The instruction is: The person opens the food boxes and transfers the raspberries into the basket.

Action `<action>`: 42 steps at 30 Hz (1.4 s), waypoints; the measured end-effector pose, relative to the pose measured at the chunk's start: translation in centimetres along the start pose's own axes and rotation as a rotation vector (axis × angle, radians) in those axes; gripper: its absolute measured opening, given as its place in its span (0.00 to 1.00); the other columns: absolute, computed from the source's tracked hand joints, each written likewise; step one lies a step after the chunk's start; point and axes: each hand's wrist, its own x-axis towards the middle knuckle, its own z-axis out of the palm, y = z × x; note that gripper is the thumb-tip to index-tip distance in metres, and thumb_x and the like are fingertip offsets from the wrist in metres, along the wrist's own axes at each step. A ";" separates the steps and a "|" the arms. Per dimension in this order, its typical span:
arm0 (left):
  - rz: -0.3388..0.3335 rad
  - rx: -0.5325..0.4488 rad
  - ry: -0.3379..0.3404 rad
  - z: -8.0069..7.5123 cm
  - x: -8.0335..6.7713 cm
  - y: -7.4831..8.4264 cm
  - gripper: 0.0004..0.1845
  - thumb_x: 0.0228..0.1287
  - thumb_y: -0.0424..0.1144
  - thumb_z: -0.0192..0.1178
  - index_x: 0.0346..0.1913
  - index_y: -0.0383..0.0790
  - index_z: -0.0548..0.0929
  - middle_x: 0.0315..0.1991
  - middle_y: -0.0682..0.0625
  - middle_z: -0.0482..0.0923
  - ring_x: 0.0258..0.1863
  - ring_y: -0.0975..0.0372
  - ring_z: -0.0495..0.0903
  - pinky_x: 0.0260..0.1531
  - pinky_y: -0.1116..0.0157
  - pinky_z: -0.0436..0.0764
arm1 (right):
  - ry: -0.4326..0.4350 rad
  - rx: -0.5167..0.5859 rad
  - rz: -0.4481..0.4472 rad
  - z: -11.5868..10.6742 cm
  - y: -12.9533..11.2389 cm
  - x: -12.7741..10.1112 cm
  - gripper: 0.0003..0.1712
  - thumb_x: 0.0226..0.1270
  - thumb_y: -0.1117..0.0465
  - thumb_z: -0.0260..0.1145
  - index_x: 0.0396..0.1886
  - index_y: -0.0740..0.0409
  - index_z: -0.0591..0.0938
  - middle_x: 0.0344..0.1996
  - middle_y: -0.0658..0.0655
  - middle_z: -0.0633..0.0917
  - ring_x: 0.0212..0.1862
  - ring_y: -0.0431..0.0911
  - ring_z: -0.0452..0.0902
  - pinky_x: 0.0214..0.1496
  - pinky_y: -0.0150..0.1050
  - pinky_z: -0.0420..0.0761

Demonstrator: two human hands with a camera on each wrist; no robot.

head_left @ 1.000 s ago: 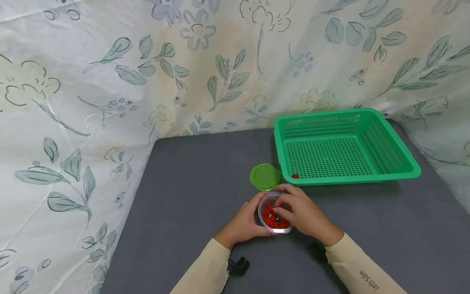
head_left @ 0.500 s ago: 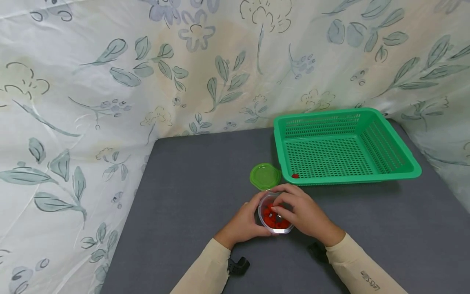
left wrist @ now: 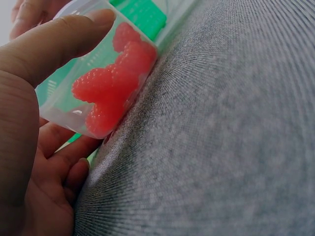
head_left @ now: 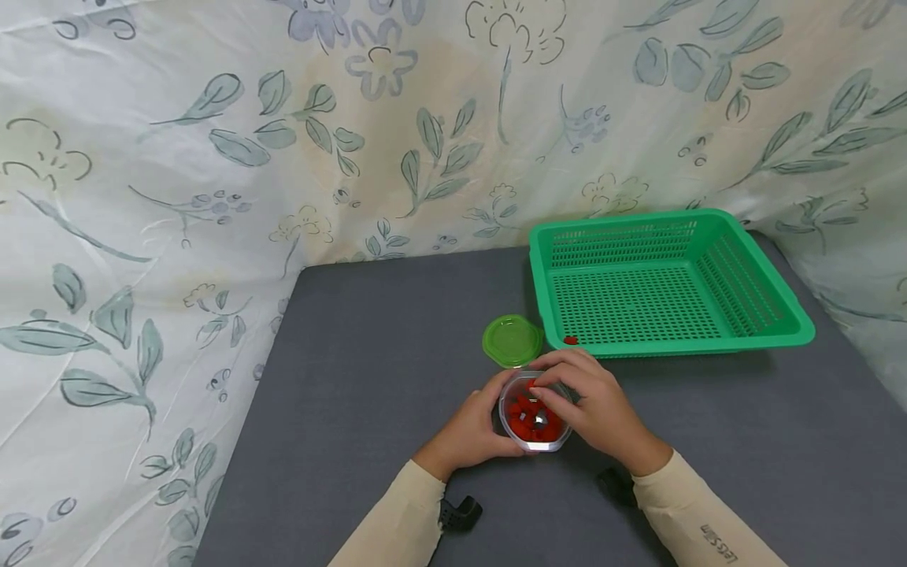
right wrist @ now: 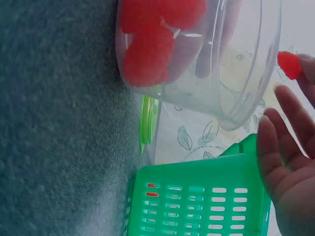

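Note:
My left hand (head_left: pixel 471 429) grips the side of a clear plastic tub (right wrist: pixel 197 105), which stands on the dark table. Inside lie several red raspberries (left wrist: pixel 120 73), visible through the wall in the left wrist view. Just above the tub's rim, thumb and finger of my right hand (head_left: pixel 598 405) pinch a single raspberry (right wrist: pixel 289 65). The other fingers of that hand are spread apart in the right wrist view. A small shiny metallic-looking spot shows among the berries in the head view; what it is I cannot tell.
A green lid (head_left: pixel 512 341) lies flat just beyond the tub. Behind and to the right stands a green slotted basket (head_left: pixel 638 303), with one red raspberry (head_left: pixel 570 340) in its near left corner. Floral cloth (head_left: pixel 397 157) hangs behind the table.
My right hand has drawn back from inside the tub, up and slightly right, with a raspberry now visible between its fingertips. The left hand and the tub have stayed put.

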 end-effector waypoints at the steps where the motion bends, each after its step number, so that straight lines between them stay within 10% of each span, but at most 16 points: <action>1: -0.003 0.007 0.003 0.0 0.0 0.0 0.56 0.60 0.41 0.84 0.86 0.55 0.61 0.72 0.58 0.76 0.65 0.64 0.79 0.67 0.58 0.76 | 0.017 -0.004 -0.005 -0.1 0.0 0.0 0.05 0.78 0.55 0.75 0.43 0.51 0.90 0.53 0.54 0.88 0.57 0.55 0.82 0.76 0.38 0.66; 14: -0.028 0.034 0.016 0.2 0.0 0.1 0.56 0.57 0.41 0.85 0.86 0.50 0.63 0.73 0.57 0.76 0.67 0.64 0.77 0.69 0.57 0.75 | 0.182 -0.068 0.025 -1.1 0.8 0.0 0.24 0.82 0.40 0.67 0.41 0.57 0.92 0.50 0.57 0.89 0.52 0.55 0.81 0.51 0.29 0.77; 28: 0.002 0.025 0.023 0.4 0.0 -0.2 0.56 0.57 0.42 0.85 0.85 0.56 0.63 0.72 0.58 0.77 0.67 0.64 0.77 0.67 0.57 0.76 | 0.319 -0.195 0.070 -2.2 1.9 -0.2 0.28 0.83 0.42 0.67 0.41 0.65 0.90 0.47 0.63 0.89 0.49 0.62 0.78 0.55 0.44 0.72; 34: -0.025 0.027 0.021 0.3 -0.1 0.0 0.55 0.58 0.44 0.85 0.85 0.59 0.63 0.72 0.60 0.76 0.67 0.64 0.76 0.67 0.55 0.76 | 0.332 -0.227 0.100 -2.2 2.5 -0.4 0.08 0.68 0.64 0.80 0.40 0.65 0.90 0.47 0.63 0.88 0.49 0.63 0.78 0.53 0.54 0.72; 42: -0.053 0.034 0.011 0.2 -0.1 0.2 0.56 0.58 0.44 0.85 0.85 0.59 0.62 0.73 0.63 0.74 0.67 0.65 0.74 0.69 0.51 0.73 | 0.331 -0.245 0.143 -2.3 2.5 -0.3 0.14 0.58 0.77 0.82 0.42 0.65 0.90 0.48 0.64 0.88 0.51 0.63 0.78 0.53 0.57 0.72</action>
